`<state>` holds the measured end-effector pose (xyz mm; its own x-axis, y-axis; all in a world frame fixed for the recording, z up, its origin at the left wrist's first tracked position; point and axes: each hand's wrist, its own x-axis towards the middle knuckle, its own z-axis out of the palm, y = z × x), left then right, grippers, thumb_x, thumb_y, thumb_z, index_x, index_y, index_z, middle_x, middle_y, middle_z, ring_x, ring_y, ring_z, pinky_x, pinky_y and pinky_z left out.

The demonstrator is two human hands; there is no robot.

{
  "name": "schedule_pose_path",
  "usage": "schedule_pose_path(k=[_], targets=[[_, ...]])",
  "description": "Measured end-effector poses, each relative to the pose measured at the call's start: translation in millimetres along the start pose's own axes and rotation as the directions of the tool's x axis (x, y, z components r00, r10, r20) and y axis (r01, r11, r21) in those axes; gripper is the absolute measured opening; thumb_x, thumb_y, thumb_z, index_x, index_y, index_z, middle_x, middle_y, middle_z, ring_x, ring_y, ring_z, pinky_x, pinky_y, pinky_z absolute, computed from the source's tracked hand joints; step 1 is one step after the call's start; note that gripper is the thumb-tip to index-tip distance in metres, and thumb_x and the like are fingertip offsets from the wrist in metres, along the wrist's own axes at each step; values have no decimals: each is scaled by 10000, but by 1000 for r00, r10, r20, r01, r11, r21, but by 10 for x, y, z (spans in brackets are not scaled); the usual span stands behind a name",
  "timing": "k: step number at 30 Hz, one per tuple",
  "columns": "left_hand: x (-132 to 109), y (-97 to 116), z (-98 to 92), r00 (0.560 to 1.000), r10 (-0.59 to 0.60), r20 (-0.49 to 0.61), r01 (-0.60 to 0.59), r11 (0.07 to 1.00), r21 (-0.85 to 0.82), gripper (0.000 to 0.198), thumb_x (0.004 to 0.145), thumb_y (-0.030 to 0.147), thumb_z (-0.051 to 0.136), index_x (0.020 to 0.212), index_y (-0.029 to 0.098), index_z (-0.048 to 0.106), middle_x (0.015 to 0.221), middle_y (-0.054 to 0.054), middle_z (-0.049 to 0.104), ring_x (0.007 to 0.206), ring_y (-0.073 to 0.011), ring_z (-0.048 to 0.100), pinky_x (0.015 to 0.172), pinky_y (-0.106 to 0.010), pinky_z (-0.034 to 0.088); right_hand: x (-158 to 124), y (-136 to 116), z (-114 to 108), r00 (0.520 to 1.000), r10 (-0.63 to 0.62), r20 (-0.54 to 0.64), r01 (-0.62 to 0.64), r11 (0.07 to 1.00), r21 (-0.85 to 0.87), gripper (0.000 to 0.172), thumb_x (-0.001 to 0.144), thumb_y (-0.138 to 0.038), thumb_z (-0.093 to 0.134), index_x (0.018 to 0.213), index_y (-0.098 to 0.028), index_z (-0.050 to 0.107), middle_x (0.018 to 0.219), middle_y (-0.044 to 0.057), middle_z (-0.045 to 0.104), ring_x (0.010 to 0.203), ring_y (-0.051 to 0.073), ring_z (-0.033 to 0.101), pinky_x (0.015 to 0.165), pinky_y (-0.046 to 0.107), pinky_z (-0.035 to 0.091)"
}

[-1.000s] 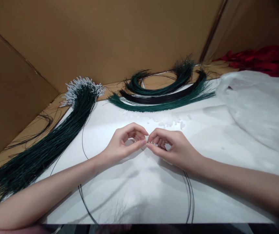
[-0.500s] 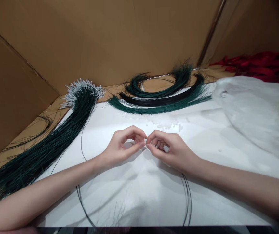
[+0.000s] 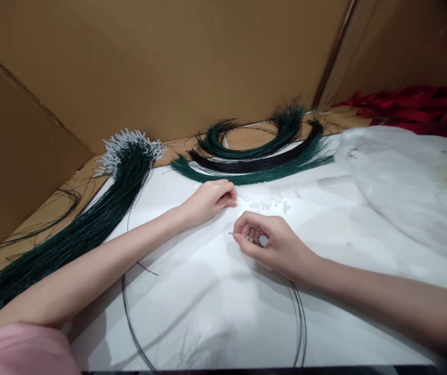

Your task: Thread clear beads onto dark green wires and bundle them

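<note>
My right hand [image 3: 272,238] pinches thin dark cords [image 3: 300,317] between thumb and forefinger. Their tips stick out a little to the left of the fingertips, and the strands come out below the wrist and run down to the table's front edge. Farther back, my left hand [image 3: 208,200] is at the left side of a heap of tiny white beads [image 3: 264,198], its fingers curled and the thumb close to the forefinger. Whatever may be between those fingertips is too small to make out.
At the left lies a thick bundle of dark green cords [image 3: 90,224] with white beaded ends [image 3: 129,148]. Curved green and black cord bundles [image 3: 247,165] lie at the back. A clear plastic bag [image 3: 395,177] and red ribbons [image 3: 414,109] are on the right, before cardboard walls [image 3: 192,62].
My left hand has parted from the right and moved back to the white beads. My right hand stays nearly in place, and the cord tips at its fingers now show.
</note>
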<state>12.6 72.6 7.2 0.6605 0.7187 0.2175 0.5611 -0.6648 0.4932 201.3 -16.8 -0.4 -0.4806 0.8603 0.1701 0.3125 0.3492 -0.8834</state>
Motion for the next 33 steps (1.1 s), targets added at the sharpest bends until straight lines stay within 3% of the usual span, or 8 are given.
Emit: schedule_pose_path(k=[4,10,16,19,21,24,28,33], targets=[[-4,28,-35,1000,5,29,-5,1000,-3,88,870,217,579,801,163,589,799,-16,606,733,-140,533,680,-237,381,-9,20,-4,1000,5,-4,-5,1000,8,35,815,-156,551,791,-180,558,625,-36,520,555,94,445,544,221,369],[-26,54,-12,999,-21,26,23,995,-96,128,885,261,584,977,173,599,704,25,562,649,-119,501,635,-229,365,-11,11,10,1000,16,7,-16,1000,8,41,810,-152,553,784,-182,551,618,-39,510,557,96,439,553,226,372],[59,40,19,1000,1,18,0,999,-45,68,835,179,614,773,150,611,778,-6,614,686,-116,525,658,-235,386,-14,7,1,1000,-3,19,3,1000,8,38,820,-151,549,794,-178,558,626,-37,511,560,94,434,552,223,368],[19,84,-29,999,-39,39,45,983,-177,62,844,190,609,798,148,611,769,-4,619,681,-110,535,641,-226,399,-10,8,-4,1000,-5,9,5,1000,21,44,821,-148,551,790,-177,560,621,-40,503,557,92,431,545,219,362],[-71,145,-60,992,-108,69,127,910,-395,103,858,241,617,833,142,606,760,-8,617,665,-105,552,625,-221,423,-4,4,-4,1000,-4,2,4,999,34,46,820,-142,553,790,-175,562,618,-43,498,553,89,430,539,216,356],[-279,257,-66,964,-229,139,263,711,-652,175,828,282,684,836,120,619,720,-21,629,640,-106,582,608,-219,461,-1,1,1,1000,4,-4,-4,999,51,40,814,-138,563,794,-172,566,619,-44,496,552,87,432,532,214,351],[-549,355,5,936,-320,147,315,573,-756,163,804,254,728,875,114,685,746,-37,681,661,-96,616,654,-206,502,-5,13,5,1000,9,-14,-8,998,61,31,810,-139,576,801,-168,580,629,-40,513,555,87,438,529,214,347],[-635,366,86,947,-308,86,244,521,-818,130,796,233,744,852,122,707,753,-26,690,642,-79,620,655,-188,519,-11,12,-8,1000,9,-17,-8,998,59,33,808,-136,572,803,-166,585,638,-36,521,559,90,440,533,221,350]])
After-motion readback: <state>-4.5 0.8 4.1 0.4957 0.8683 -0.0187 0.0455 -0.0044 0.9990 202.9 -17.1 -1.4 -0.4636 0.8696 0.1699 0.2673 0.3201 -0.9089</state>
